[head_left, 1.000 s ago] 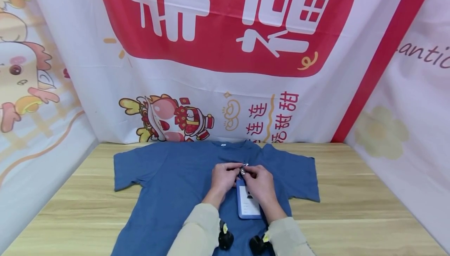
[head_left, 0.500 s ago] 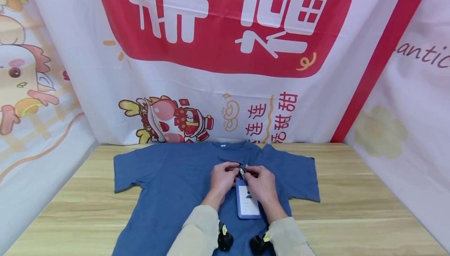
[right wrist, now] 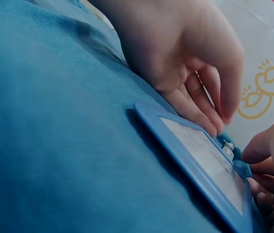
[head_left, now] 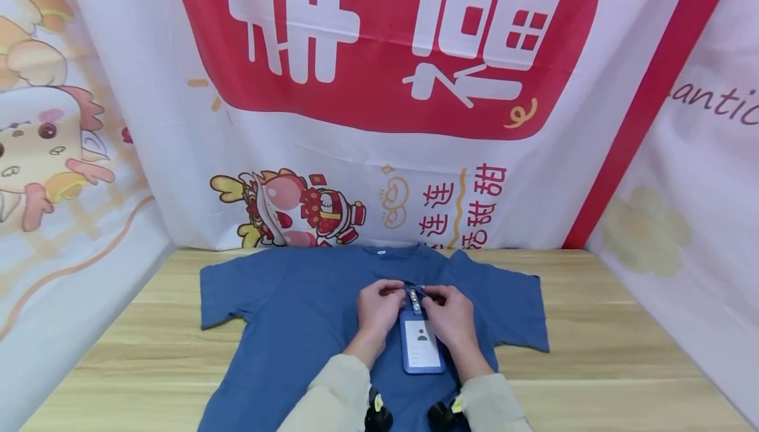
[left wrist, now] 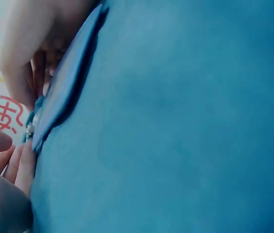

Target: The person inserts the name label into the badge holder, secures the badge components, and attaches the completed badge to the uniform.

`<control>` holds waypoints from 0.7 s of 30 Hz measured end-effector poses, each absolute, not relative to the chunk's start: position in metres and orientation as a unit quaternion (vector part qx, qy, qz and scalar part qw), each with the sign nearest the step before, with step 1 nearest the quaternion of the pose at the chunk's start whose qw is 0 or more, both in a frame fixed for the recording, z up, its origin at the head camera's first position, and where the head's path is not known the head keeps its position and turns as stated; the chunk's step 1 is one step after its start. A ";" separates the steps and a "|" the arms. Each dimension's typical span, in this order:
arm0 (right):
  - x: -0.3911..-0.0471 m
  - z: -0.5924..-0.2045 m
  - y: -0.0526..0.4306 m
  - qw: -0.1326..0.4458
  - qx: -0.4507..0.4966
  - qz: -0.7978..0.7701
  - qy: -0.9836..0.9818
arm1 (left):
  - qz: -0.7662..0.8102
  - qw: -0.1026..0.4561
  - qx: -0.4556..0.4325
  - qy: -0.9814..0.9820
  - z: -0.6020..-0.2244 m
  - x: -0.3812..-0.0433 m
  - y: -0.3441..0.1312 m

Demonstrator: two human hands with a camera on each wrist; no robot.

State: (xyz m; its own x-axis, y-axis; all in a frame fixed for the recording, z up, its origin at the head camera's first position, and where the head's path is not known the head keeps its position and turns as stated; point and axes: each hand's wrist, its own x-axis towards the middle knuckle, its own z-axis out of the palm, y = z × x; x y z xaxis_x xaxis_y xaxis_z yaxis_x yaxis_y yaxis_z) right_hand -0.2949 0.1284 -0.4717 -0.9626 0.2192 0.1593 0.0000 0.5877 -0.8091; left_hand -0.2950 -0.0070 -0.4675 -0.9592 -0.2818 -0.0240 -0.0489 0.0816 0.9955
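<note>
A blue T-shirt (head_left: 302, 326) lies spread on the wooden table, collar toward the back. On its chest rests an ID badge (head_left: 423, 348) in a blue frame with a white card. A metal badge clip (head_left: 414, 301) at the badge's top sits against a raised fold of the shirt. My left hand (head_left: 377, 313) pinches cloth just left of the clip. To the clip's right, my right hand (head_left: 453, 320) pinches the shirt too. The right wrist view shows the badge's card (right wrist: 204, 155) and the clip (right wrist: 228, 149) between both hands; the clip's grip on the cloth is partly hidden.
A printed white and red cloth (head_left: 379, 122) hangs behind the table (head_left: 599, 333), with more printed cloth on both sides. Wood shows left and right of the shirt. A black wrist camera (head_left: 377, 413) sits by the left sleeve.
Both hands were close together on the clip; they have drawn slightly apart, and the clip now shows upright between them. The head view has shifted a little.
</note>
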 end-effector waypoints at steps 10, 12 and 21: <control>-0.300 -0.481 0.139 0.130 -0.058 0.447 -0.883 | -0.705 0.075 0.124 -0.694 -0.462 -0.285 -0.033; -0.300 -0.483 0.142 0.135 -0.061 0.444 -0.884 | -0.712 0.059 0.123 -0.689 -0.463 -0.282 -0.040; -0.303 -0.476 0.147 0.164 -0.089 0.475 -0.860 | -0.741 0.015 0.116 -0.662 -0.453 -0.266 -0.069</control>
